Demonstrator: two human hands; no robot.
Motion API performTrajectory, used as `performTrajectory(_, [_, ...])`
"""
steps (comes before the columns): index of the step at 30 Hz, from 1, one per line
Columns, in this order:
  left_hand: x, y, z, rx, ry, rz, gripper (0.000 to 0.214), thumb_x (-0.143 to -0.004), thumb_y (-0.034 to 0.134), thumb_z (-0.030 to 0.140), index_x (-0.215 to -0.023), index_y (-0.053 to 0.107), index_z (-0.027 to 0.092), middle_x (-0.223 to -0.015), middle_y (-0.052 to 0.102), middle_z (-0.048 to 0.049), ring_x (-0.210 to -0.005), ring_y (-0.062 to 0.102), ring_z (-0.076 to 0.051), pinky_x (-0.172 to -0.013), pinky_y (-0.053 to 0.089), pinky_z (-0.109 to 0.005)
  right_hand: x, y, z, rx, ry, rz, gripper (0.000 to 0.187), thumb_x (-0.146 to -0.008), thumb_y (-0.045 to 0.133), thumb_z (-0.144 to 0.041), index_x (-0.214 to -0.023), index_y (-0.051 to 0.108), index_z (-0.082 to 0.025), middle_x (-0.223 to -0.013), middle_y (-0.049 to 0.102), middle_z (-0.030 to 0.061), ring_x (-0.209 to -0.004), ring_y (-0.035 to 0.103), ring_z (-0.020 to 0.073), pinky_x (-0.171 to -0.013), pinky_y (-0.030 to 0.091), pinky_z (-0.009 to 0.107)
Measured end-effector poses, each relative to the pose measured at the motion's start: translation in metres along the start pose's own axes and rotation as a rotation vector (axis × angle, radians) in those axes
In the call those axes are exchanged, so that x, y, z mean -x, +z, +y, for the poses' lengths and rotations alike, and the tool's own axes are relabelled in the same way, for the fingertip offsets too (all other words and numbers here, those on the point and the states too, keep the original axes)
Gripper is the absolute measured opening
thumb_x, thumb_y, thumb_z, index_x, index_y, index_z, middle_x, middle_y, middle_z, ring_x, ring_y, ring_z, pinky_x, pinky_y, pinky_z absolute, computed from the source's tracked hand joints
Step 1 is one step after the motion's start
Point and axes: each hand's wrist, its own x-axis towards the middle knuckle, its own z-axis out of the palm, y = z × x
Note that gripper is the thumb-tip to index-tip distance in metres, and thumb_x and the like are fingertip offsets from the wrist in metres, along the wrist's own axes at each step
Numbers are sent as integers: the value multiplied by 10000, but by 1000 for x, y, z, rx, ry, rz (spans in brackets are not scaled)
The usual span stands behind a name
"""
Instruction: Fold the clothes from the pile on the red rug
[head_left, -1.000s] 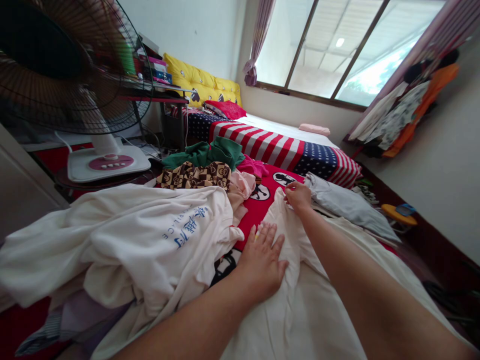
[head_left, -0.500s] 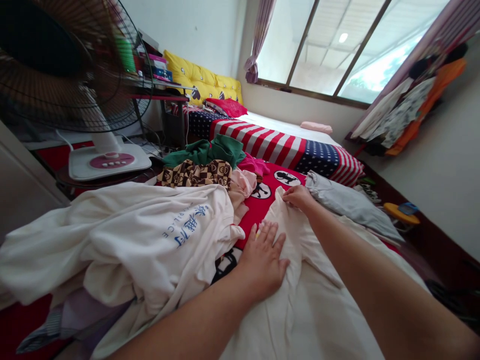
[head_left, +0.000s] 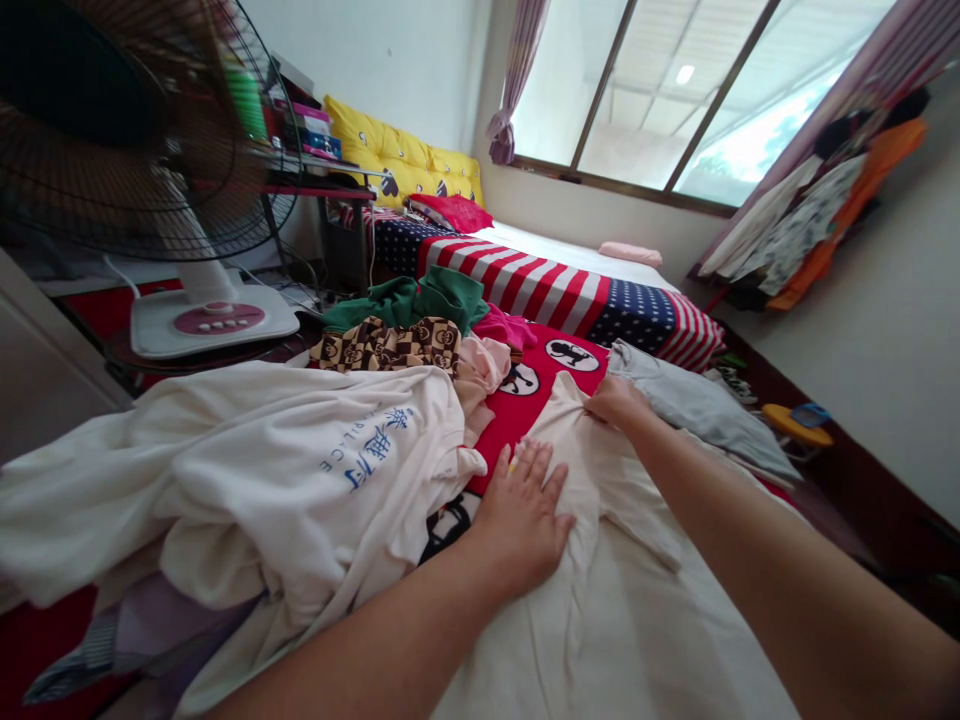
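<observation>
- Left hand [head_left: 525,520] is laid flat on the cream garment [head_left: 622,590]. Its fingers [head_left: 534,462] are stretched out and slightly apart, and nothing is gripped.
- Right hand [head_left: 619,400] is set at the far end of the same garment. Its fingers are drawn together and pinched on a fold of the cloth.
- The cream garment is spread over the red blanket [head_left: 540,385], from the blanket's near edge up to its middle.
- On the blanket's left side a white T-shirt [head_left: 247,470] is heaped. Blue print is seen on it: the letters "PLACE" can be read, and the blue characters beside them cannot be made out.
- Black cartoon figures in white ovals are printed on the blanket; no wording is legible there.
- A grey garment [head_left: 697,405] lies at the blanket's right edge, just beside the right hand.
- A brown checked garment [head_left: 382,345] and a green garment [head_left: 420,300] are piled at the blanket's far left corner.
</observation>
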Motion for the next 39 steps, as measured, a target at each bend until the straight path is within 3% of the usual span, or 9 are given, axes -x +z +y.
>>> performTrajectory(3, [0, 0, 0, 3, -4, 5, 581, -944, 311, 484, -1439, 385, 188, -1554, 224, -110, -1447, 130, -271, -1167, 89, -510, 0, -3, -12, 75, 50, -3, 152, -676, 686, -172, -813, 711, -111, -951, 676, 204, -992, 617, 341, -811, 456, 416])
performTrajectory(10, [0, -2, 1, 16, -7, -5, 579, -941, 312, 491, -1439, 380, 204, -1558, 221, -97, -1447, 131, -274, -1165, 102, -517, -13, 6, -39, 5, -7, 23, 335, -755, 642, -352, -1063, 694, -229, -1100, 683, 84, -1031, 612, 254, -850, 466, 335])
performTrajectory(17, [1, -3, 3, 45, -23, -4, 572, -940, 331, 485, -1432, 391, 200, -1553, 229, -116, -1446, 120, -291, -1163, 91, -534, -26, 26, -34, -115, -13, 40, 175, -717, 628, -280, -793, 746, -175, -759, 715, 66, -827, 656, 227, -758, 485, 291])
performTrajectory(22, [2, -5, 3, 70, -14, 17, 513, -936, 371, 476, -1408, 423, 281, -1553, 241, -100, -1443, 134, -289, -1155, 119, -539, -24, 43, -35, -231, -16, 52, 190, -757, 611, -261, -869, 725, -157, -651, 679, 40, -724, 652, 204, -737, 493, 305])
performTrajectory(26, [2, -5, 2, 53, -16, 19, 497, -936, 380, 475, -1400, 433, 305, -1555, 242, -87, -1441, 148, -282, -1153, 136, -536, -16, 25, -34, -328, -76, -8, 290, -734, 682, -243, -1009, 673, -149, -683, 683, 26, -616, 623, 148, -622, 489, 255])
performTrajectory(30, [1, -3, 1, 38, -8, 24, 495, -933, 394, 474, -1394, 446, 302, -1548, 258, -95, -1438, 159, -283, -1152, 134, -535, 5, -19, -4, -315, -155, 3, 198, -751, 660, -244, -930, 697, -167, -787, 700, 32, -699, 624, 134, -625, 443, 216])
performTrajectory(33, [2, -3, 2, 34, -6, 32, 494, -930, 405, 467, -1394, 447, 302, -1545, 265, -96, -1437, 168, -282, -1150, 141, -535, 28, -45, 37, -51, -154, 79, 142, -761, 612, -270, -793, 729, -195, -772, 700, 38, -765, 619, 171, -614, 387, 236])
performTrajectory(36, [3, -2, 3, 28, -13, 32, 492, -929, 413, 455, -1393, 451, 296, -1543, 268, -103, -1435, 175, -285, -1147, 156, -531, 48, -53, 77, 155, -34, 30, 227, -769, 588, -373, -768, 739, -204, -774, 708, 55, -745, 614, 193, -555, 339, 258])
performTrajectory(39, [3, -2, 3, 19, -12, 38, 489, -932, 407, 457, -1391, 455, 294, -1538, 280, -106, -1431, 190, -285, -1143, 168, -529, 62, -46, 99, 119, 21, -132, 323, -759, 578, -472, -724, 730, -189, -674, 683, 51, -647, 592, 178, -514, 317, 262])
